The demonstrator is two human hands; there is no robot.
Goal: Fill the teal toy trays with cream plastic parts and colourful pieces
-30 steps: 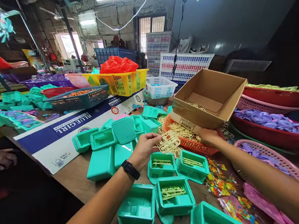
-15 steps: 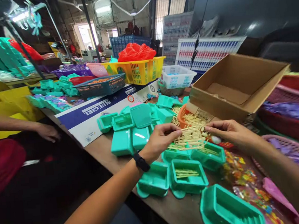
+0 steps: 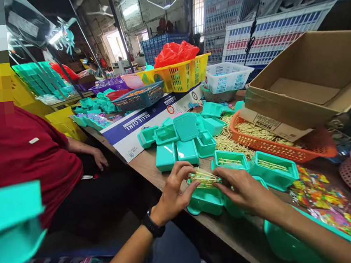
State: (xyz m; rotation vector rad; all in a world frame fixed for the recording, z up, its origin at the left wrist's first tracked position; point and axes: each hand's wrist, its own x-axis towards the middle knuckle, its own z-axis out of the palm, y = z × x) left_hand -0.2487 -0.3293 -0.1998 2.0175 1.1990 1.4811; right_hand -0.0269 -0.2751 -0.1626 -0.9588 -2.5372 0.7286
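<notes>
My left hand (image 3: 173, 193) and my right hand (image 3: 241, 189) both pinch a cream plastic part frame (image 3: 204, 178) over an open teal plastic box (image 3: 205, 199) at the table's near edge. Two more teal boxes (image 3: 274, 171) with cream frames inside stand just behind. An orange basket (image 3: 276, 144) full of cream frames sits beyond them, under a tilted cardboard box (image 3: 310, 81). A black watch is on my left wrist.
A cluster of teal boxes and lids (image 3: 181, 141) lies at centre, on and beside a flattened "Blue Girl" carton (image 3: 150, 123). Yellow (image 3: 182, 75), blue and white baskets stand behind. A person in a red shirt (image 3: 25, 154) sits at left. Colourful sachets (image 3: 324, 193) lie at right.
Both hands have come down toward me with the cream frame, from above the orange basket to the near teal box. The view has swung left and down, revealing the seated person.
</notes>
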